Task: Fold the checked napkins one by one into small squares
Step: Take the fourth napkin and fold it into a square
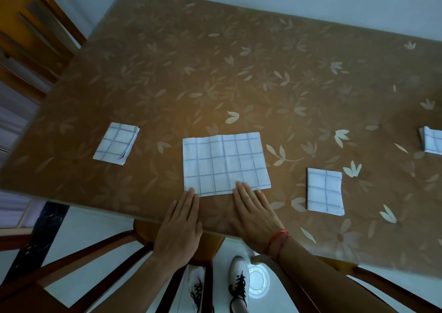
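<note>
Both hands are flat at the near edge of the half-folded napkin [226,163], and the step in hand looks like pressing down the fold before the next one; to do it well, I'd say sweep outward along the near edge so the layers stay matched, then bring one short end over to the other, corner on corner, letting the blue grid lines guide the alignment; a crease already runs down the middle and should serve as the hinge.

The left hand [178,226] lies palm down, fingers straight and close together, gripping nothing; its fingertips [191,191] just touch the napkin's near left corner. The right hand [253,213] is likewise flat and spread open, holding nothing; its fingertips [240,185] rest on the napkin's near edge, right of the middle crease.

The napkin itself sits on the table [239,73], toward the near edge, most of it beyond the fingers; a folded square [324,191] lies to its right, a small stack [117,143] well off to its left, and another pile [432,141] at the far right edge of view.
</note>
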Demonstrator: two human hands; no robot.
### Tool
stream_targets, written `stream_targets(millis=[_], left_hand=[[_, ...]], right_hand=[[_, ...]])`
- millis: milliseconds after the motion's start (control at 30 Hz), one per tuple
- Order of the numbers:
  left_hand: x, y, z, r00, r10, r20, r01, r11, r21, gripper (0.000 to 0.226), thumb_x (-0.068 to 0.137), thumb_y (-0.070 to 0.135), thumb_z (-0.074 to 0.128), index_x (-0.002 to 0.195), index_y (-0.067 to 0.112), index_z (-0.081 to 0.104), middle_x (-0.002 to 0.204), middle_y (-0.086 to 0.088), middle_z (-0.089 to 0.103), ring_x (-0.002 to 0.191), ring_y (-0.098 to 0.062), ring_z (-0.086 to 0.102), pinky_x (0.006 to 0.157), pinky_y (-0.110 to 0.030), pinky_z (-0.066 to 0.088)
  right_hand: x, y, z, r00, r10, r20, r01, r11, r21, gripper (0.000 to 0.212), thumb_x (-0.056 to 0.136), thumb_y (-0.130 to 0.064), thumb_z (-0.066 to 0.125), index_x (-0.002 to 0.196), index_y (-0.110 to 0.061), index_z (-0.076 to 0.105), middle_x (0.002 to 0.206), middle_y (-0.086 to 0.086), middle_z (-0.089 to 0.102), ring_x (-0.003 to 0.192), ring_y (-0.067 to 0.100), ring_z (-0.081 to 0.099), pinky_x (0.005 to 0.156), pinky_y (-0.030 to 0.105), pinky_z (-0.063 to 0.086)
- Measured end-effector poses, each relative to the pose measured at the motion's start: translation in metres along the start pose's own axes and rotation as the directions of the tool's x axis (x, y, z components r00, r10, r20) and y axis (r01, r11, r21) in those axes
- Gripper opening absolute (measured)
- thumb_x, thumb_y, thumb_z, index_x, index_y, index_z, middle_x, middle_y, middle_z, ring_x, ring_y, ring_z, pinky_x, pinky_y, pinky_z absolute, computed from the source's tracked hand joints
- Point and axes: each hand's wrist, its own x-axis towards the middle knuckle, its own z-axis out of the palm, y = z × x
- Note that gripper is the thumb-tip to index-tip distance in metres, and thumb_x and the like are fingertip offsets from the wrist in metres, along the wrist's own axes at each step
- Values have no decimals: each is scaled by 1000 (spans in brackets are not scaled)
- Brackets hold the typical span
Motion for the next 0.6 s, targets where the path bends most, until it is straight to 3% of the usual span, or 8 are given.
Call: stream_targets(millis=[200, 367, 500, 600], left_hand=[[0, 0, -2, 1000, -4, 7, 4, 1000, 10, 62, 96, 36, 27, 149, 3, 25, 158, -12, 21, 147, -23, 17, 114, -40, 17], [0, 1, -1, 1000, -16, 8, 15, 1000, 13, 62, 95, 36, 28, 149, 4, 27, 157, -12, 22, 146, -23, 17, 114, -40, 17], [0, 2, -1, 1000, -18, -13, 18, 1000, 4, 62, 95, 36, 28, 148, 4, 28, 157, -11, 22, 146, -23, 17, 115, -38, 14], [0, 2, -1, 999, -28, -25, 28, 1000, -14, 61, 96, 36, 26, 150, 6, 26, 158, -9, 19, 147, -20, 14, 118, -37, 16]], right_hand=[[-22, 38, 3, 990, 141, 23, -140, 989, -57, 68, 95, -49, 30, 144, -3, 36, 154, 15, 27, 143, 30, 27, 111, 49, 17], [-23, 37, -1, 984, 178, 32, -177, 984, -36, 68, 93, -50, 28, 141, -4, 42, 151, 15, 34, 140, 29, 34, 112, 51, 31], [-18, 38, -10, 980, 195, 37, -199, 965, 169, 76, 88, -54, 20, 148, -9, 28, 157, 9, 22, 144, 27, 23, 117, 46, 23], [-5, 40, -22, 947, 321, -11, -286, 859, 425, 70, 87, -52, 32, 145, -13, 35, 145, 8, 40, 124, 28, 45, 105, 41, 39]])
